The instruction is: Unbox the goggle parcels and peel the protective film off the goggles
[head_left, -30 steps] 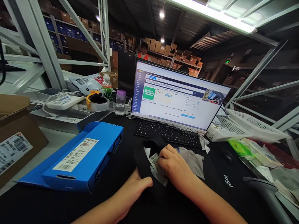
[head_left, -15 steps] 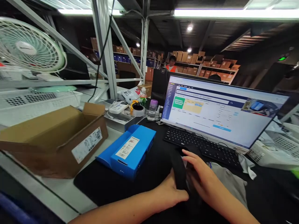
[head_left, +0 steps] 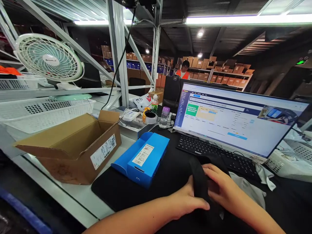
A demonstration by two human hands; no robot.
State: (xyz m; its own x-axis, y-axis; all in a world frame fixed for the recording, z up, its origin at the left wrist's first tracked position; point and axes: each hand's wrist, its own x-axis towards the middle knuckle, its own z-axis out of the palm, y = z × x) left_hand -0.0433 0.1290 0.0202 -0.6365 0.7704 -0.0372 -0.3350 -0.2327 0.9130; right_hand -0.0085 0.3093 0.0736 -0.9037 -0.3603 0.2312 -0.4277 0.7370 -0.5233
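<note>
Low over the desk, in front of the keyboard, I hold a black case-like item (head_left: 199, 178), its curved edge turned up. My left hand (head_left: 186, 200) is closed on its near left side, with the thumb lying across the lower edge. The fingers of my right hand (head_left: 220, 182) are bent against its right side and reach partly inside or behind it; their tips are hidden. A grey cloth (head_left: 251, 188) lies beside my right wrist. To the left of my hands a blue box (head_left: 158, 152) with a white label rests on the black mat.
An open brown carton (head_left: 80, 165) stands at the left. A monitor (head_left: 219, 123) and black keyboard (head_left: 195, 146) are ahead. Behind the blue box sit a grey tray (head_left: 133, 131), tape roll (head_left: 149, 117) and purple-capped bottle (head_left: 165, 118). A fan (head_left: 50, 60) is upper left; a person (head_left: 183, 73) stands far back.
The view has shifted, so everything sits a little further right and lower. Both hands keep hold of the black item, which looks more upright and edge-on.
</note>
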